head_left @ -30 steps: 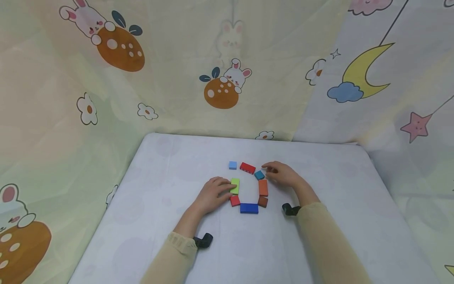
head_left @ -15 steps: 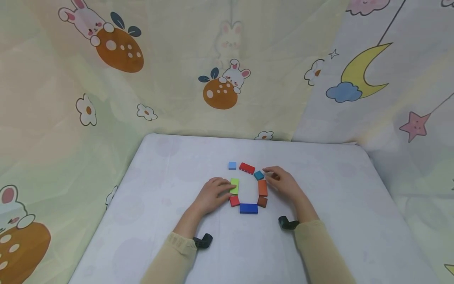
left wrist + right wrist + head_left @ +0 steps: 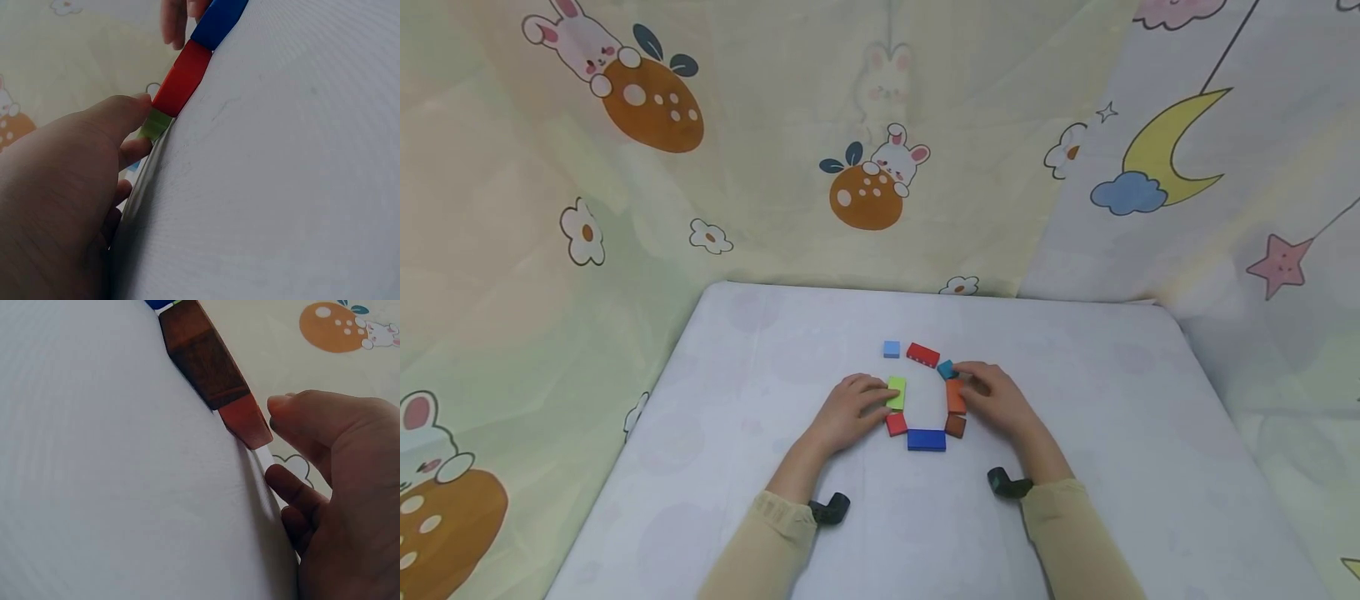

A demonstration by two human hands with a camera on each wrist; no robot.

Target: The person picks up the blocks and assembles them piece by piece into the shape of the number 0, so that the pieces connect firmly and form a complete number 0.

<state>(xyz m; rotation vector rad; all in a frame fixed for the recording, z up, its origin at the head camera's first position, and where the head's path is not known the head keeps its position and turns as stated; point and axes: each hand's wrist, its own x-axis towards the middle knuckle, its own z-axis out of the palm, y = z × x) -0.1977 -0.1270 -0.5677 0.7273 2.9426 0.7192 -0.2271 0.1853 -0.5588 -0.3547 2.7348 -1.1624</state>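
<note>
In the head view, small coloured blocks form a ring on the table. My left hand (image 3: 850,410) touches the lime green block (image 3: 897,392) with a fingertip over it, its thumb by the red block (image 3: 897,424). In the left wrist view, thumb and finger lie at the green block (image 3: 156,125) beside that red block. My right hand (image 3: 998,402) reaches the ring's right side, a fingertip at the teal block (image 3: 946,369) and the thumb by the orange block (image 3: 955,396). Whether it touches the teal block is unclear. The right wrist view shows its thumb and fingers apart.
A blue block (image 3: 927,440) and a brown block (image 3: 955,427) form the near side. Farther back lie a long red block (image 3: 922,355) and a light blue block (image 3: 891,349), apart from the others. A white cloth covers the table (image 3: 760,350); a patterned curtain (image 3: 775,167) hangs behind.
My right hand has moved nearer and left, from beyond the teal block to beside it and the orange block. The left hand has stayed at the green block.
</note>
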